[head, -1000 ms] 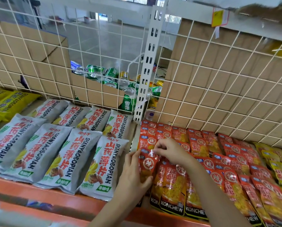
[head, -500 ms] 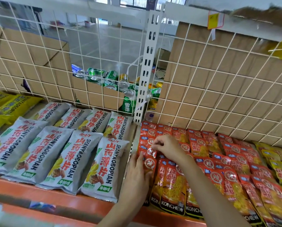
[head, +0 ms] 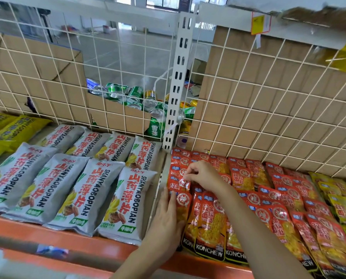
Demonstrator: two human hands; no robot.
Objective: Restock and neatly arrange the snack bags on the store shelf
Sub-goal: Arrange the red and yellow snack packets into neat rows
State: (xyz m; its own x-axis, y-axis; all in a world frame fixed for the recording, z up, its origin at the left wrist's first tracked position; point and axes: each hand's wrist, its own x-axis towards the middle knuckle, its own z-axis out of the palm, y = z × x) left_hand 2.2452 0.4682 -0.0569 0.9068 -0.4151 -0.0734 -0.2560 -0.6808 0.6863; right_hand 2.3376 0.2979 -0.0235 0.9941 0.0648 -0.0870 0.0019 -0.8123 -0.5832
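Note:
Red KONCHEW snack bags point(head: 210, 224) lie in overlapping rows on the right half of the shelf. My left hand point(head: 167, 222) lies flat with straight fingers against the left edge of the leftmost red bag column. My right hand point(head: 202, 174) pinches the top of a red bag point(head: 178, 183) further back in that same column. Grey SHANYAOBOPIAN bags point(head: 75, 188) sit in two tidy rows on the left half. Yellow bags point(head: 11, 127) lie at the far left, and more yellow bags point(head: 341, 198) at the far right.
A white wire grid point(head: 268, 109) backs the shelf, with cardboard behind it and a slotted white upright point(head: 178, 83) in the middle. Green and gold cans point(head: 140, 99) are piled behind the grid. The orange shelf lip point(head: 67, 240) runs along the front.
My right hand has moved slightly back along the red bag column, still pinching a bag top. My left hand has shifted forward and flattened against the column's left edge.

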